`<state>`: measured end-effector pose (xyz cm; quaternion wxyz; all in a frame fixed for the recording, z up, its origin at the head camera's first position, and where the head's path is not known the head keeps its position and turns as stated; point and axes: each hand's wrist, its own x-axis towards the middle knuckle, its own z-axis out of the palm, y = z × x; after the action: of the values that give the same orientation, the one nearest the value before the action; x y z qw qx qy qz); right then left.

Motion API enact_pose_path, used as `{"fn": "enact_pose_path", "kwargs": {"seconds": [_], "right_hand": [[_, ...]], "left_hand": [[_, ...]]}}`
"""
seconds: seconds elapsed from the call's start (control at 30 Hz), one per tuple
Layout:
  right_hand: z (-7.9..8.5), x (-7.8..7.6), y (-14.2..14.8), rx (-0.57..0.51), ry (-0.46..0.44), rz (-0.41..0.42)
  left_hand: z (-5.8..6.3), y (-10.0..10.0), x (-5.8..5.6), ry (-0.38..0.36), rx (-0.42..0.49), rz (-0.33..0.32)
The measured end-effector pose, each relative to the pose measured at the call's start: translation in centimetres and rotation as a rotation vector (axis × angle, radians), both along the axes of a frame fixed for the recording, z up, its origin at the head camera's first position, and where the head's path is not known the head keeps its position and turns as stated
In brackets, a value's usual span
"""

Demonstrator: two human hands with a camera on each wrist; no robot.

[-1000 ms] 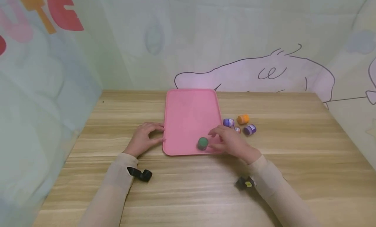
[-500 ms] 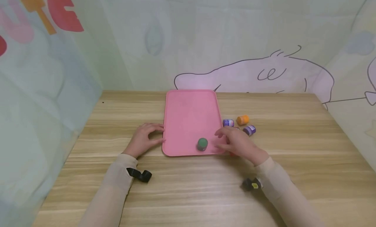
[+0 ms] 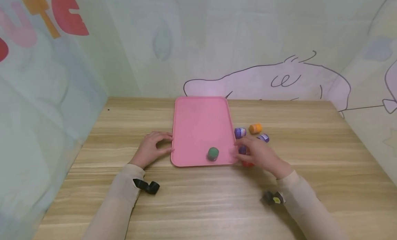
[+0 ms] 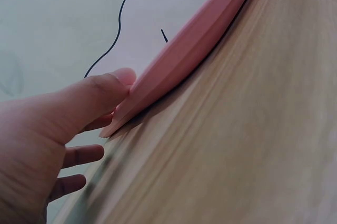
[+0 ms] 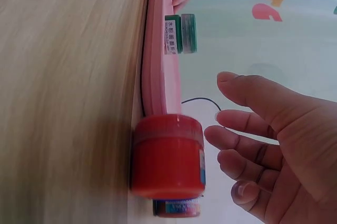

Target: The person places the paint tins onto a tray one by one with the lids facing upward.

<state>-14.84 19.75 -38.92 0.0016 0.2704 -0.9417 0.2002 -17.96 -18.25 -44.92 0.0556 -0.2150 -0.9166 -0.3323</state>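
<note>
Gripping nothing with the right hand (image 3: 262, 155), with thumb and fingers apart in a loose arch just past the right rim of a flat, pink, rectangular tray (image 3: 198, 124). Pinching nothing with the left hand (image 3: 152, 148) either, with thumb and fingers bowed apart at the left rim.

In the head view, shows a small, round, green jar (image 3: 213, 153) upright on the tray, close to the near edge. Shows more off the right side: a purple-blue cylindrical jar (image 3: 240, 132) just beside the rim, an orange cylindrical jar (image 3: 255, 128) to its right, a dark purple cylindrical jar (image 3: 263, 138) partly behind the right hand, and a glossy red cylindrical jar (image 3: 248, 163) partly under it. Also shows a dark blue patch (image 3: 242, 150) between thumb and fingers, perhaps part of another jar. Rests on a pale wood-grain tabletop (image 3: 186, 205).

In the left wrist view, meets the tray's outer rim with the thumb tip; shows two lower fingers apart from it.

In the right wrist view, shows the red jar on its side, near the curved fingertips but apart from them, with a blue-labelled jar (image 5: 176, 206) mostly hidden behind. Shows the green jar's white label farther off.
</note>
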Motion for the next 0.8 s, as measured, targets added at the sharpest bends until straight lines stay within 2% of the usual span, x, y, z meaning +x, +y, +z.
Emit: {"fn": "enact_pose_path", "kwargs": {"seconds": [0.33, 0.8], "right_hand": [[0.1, 0.8, 1.6, 0.004, -0.048, -0.047], [-0.3, 1.5, 2.5, 0.028, -0.016, -0.048]], "left_hand": [[-0.1, -0.1, -0.1, -0.016, 0.009, -0.002], [0.1, 0.0, 0.0, -0.023, 0.018, -0.001]]}}
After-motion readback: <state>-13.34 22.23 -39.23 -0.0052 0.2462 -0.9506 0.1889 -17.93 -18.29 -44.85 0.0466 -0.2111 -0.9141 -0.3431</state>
